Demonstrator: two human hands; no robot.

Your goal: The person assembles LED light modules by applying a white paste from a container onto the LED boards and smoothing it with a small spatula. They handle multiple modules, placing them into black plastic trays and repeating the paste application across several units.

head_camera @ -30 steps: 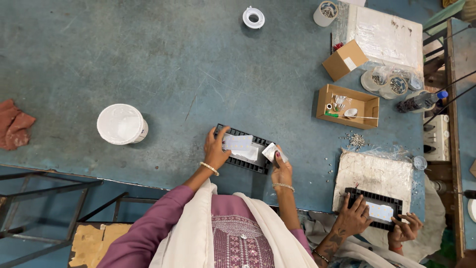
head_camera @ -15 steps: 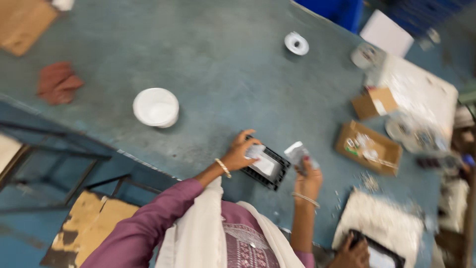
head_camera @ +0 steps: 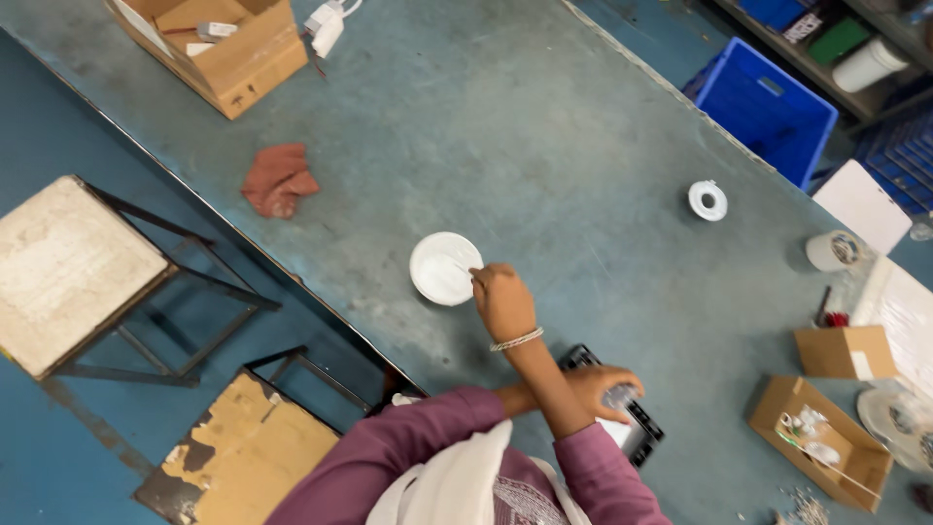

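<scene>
Black tray (head_camera: 641, 433) lies diagonally.

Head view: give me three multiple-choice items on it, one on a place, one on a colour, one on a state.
1. Where does the rag lie?
A. on the stool
B. on the table
C. in the crate

2. What colour is the crate?
A. blue
B. green
C. yellow

3. What is the right hand doing?
A. resting on the rag
B. reaching to the dish
C. lifting a box

Answers:
1 B: the rag lies on the grey table.
2 A: the crate's walls are plainly blue.
3 B: the right hand's fingertips are at the dish's rim, while the left hand lies on the tray.
</scene>
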